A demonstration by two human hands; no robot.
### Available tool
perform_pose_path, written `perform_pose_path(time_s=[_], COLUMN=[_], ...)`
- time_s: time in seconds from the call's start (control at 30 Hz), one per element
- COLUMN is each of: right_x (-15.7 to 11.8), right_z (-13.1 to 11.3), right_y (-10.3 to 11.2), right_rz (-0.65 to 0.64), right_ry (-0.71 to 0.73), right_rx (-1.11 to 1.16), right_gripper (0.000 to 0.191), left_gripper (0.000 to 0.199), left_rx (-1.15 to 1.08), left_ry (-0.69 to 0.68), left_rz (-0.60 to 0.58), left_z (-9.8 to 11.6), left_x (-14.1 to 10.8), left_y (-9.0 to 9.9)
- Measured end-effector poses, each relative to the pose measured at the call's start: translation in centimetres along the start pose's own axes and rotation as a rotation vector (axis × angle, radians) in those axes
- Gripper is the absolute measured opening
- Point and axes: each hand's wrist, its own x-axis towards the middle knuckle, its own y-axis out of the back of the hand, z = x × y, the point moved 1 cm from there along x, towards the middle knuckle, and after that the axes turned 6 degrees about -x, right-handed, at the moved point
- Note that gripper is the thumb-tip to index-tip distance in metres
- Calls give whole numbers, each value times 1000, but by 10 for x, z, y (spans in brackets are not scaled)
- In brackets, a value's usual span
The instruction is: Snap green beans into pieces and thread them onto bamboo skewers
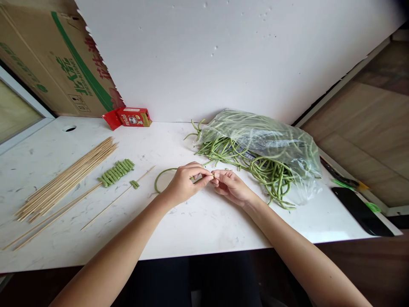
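A long green bean (164, 171) loops out to the left from under my left hand (186, 181), whose fingers are closed on it. My right hand (231, 185) pinches the bean's end, fingertips meeting those of the left. Left of my hands lies a thin bamboo skewer (108, 205) with one short bean piece (134, 184) on it. Beyond that, a row of cut bean pieces (116, 172) is threaded on two skewers. To the right, a heap of long beans (275, 170) spills from a clear plastic bag (271, 132).
A bundle of bamboo skewers (68, 179) lies at the left of the white table (204, 234). A red box (132, 117) stands at the back by a cardboard carton (60, 59). A black phone-like slab (359, 211) and a green-and-yellow tool lie at the right edge.
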Motion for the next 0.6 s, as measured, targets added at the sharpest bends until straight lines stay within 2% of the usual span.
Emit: perform_pose_path(time_s=[0.2,0.3,0.37,0.47,0.6], right_x=[-5,-8,-9,-9,-11], right_z=[-5,-15,-21,-26,-28], right_y=[0,10,21,37,53], right_rz=[4,92,206,384,557], right_ry=[30,116,194,259,294], right_rx=[-1,-105,-191,-451,-958], right_gripper=[37,44,39,31,23], left_gripper=[9,10,11,12,14], left_rx=[0,5,13,15,1], left_ry=[-18,-29,-36,-9,53], left_rz=[-22,0,30,68,84], left_z=[-1,-2,-3,-5,-9], left_x=[-2,-2,-2,-2,-3], left_y=[-1,-1,0,0,0])
